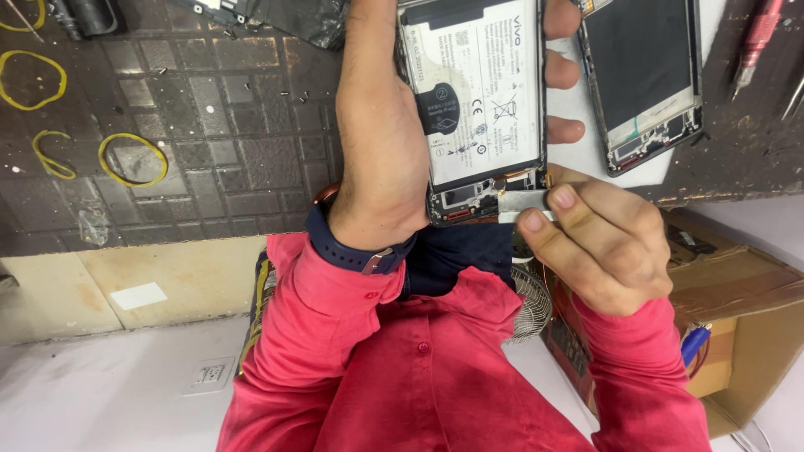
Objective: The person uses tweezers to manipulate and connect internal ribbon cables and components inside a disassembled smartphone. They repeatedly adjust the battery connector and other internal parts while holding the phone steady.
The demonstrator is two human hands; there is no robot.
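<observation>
Dark, grid-patterned mat (209,142) covers the bench, with a cardboard box (737,285) at the lower right beside the red-sleeved arms. Two opened phones lie in view. The left hand (381,142) is wrapped around the nearer phone (477,100), fingers curled over its far edge, its white battery facing up. The second phone (641,79) rests just beside it on a white sheet (578,134), untouched. The right hand (599,243) is pinched shut on a thin metal blade (523,201), probably a pry tool, its tip touching the held phone's bottom edge. Four yellow rubber bands (132,159) lie on the mat at the left, well apart from the hands. A dark watch (356,247) circles the left wrist.
</observation>
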